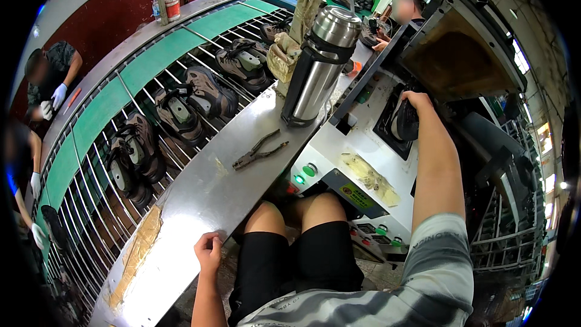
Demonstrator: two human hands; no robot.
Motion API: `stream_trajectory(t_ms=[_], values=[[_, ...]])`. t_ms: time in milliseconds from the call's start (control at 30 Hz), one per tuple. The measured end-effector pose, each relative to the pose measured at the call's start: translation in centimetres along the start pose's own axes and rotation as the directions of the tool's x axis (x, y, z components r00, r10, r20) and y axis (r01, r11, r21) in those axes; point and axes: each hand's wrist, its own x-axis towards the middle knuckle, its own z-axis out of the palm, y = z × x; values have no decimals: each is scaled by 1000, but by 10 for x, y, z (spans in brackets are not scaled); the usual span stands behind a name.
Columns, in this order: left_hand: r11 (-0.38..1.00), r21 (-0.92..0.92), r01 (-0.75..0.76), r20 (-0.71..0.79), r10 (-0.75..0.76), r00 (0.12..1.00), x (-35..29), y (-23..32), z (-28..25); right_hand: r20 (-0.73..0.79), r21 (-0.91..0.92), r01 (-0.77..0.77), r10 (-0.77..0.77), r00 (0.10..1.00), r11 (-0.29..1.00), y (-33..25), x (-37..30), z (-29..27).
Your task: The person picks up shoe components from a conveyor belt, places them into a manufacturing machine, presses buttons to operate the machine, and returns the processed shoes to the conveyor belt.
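Note:
My right hand (417, 102) is closed on the upper end of a dark shoe (407, 122), which sits in the black recess (384, 126) of a white machine (327, 148). The palm and some fingers are hidden. At the near edge of the metal table (200, 191), my left hand (209, 251) rests with its fingers curled in and nothing visible in them. Farther up the table lie pliers (260, 150) with their jaws apart. A steel thermos flask (321, 66) with a black handle stands beyond them.
Brown shoes (178, 115) stand in pairs on a rack of metal rods (91, 184) with a green strip (121, 100). The machine's raised lid (463, 54) is beside my right arm. Two co-workers in gloves (59, 94) are at the left; another person (407, 9) is at the far right.

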Motion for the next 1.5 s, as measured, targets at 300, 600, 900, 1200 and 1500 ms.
stream_trajectory(t_ms=[300, 600, 900, 1200, 1500], values=[[998, -56, 41, -40, -43, 998, 4, 4, 7, -57, -42, 107, -110, 992, 993, 13, -97, -7], [823, -451, 345, 392, -165, 905, 18, 33, 154, -352, -19, 573, -542, 763, 819, 211, -173, -40], [743, -515, 428, 557, -91, 826, 18, 71, 260, -311, -98, 69, -97, 945, 993, 360, -121, -118], [980, -132, 152, 502, -66, 862, -40, 13, 156, -53, -24, -164, 163, 985, 986, 352, -65, -132], [995, -42, 94, 452, -65, 889, -40, 9, 147, -693, 194, 168, 13, 721, 967, 405, -131, -92]])
